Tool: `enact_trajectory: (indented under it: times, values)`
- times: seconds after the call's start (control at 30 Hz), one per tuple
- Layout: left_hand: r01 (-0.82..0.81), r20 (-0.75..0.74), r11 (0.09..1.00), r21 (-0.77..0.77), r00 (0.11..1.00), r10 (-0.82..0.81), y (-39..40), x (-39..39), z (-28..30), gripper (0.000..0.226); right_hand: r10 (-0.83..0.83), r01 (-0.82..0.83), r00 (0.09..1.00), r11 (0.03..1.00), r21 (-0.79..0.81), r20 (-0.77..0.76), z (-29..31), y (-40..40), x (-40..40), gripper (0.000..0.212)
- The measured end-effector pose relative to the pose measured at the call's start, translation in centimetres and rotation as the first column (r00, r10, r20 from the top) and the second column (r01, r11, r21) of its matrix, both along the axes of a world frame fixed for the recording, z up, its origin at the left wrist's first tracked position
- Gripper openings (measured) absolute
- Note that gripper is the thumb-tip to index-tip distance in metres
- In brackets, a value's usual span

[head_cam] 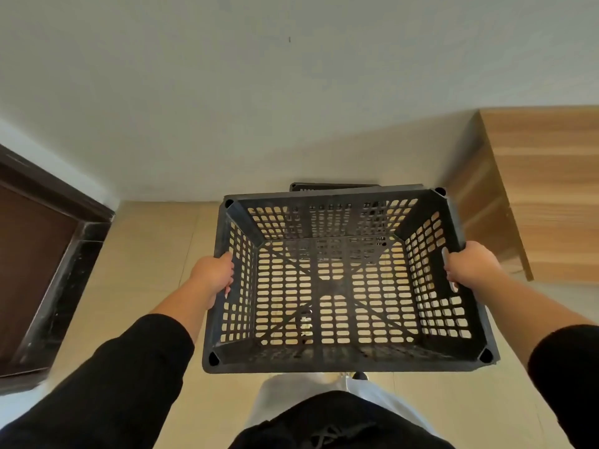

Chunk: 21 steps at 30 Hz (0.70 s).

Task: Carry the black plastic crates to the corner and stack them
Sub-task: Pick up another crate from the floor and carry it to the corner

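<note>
I hold an empty black plastic crate [343, 362] with slotted walls and floor in front of my body, above the tiled floor. My left hand [215, 275] grips its left rim and my right hand [471, 265] grips its right rim at the handle slot. Behind the far rim, the top edge of another black crate [334, 187] shows against the wall; the held crate hides the rest of it.
A pale wall [291, 108] rises straight ahead. A wooden cabinet [544, 196] stands at the right, next to the far crate. A dark brown door and frame [48, 254] are at the left. Beige floor tiles [152, 254] lie between them.
</note>
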<state>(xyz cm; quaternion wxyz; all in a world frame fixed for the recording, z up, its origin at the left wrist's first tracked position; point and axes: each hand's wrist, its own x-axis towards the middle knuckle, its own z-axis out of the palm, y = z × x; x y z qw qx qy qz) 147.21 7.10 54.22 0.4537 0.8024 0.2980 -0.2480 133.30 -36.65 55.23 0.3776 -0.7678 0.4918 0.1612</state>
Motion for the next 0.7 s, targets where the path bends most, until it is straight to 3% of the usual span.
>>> enact_trajectory:
  times: [0.3, 0.7]
  values:
    - [0.097, -0.053, 0.995, -0.016, 0.994, -0.098, -3.3, 14.1, -3.0, 0.031, -0.059, 0.058, 0.998, 0.997, -0.049, -0.030, -1.9, -2.3, 10.5, 0.036]
    - [0.131, -0.090, 0.988, 0.088, 0.988, -0.123, -11.1, 26.0, -7.5, 0.037, -0.138, 0.141, 0.988, 0.989, 0.039, -0.070, -7.5, -9.4, 20.1, 0.041]
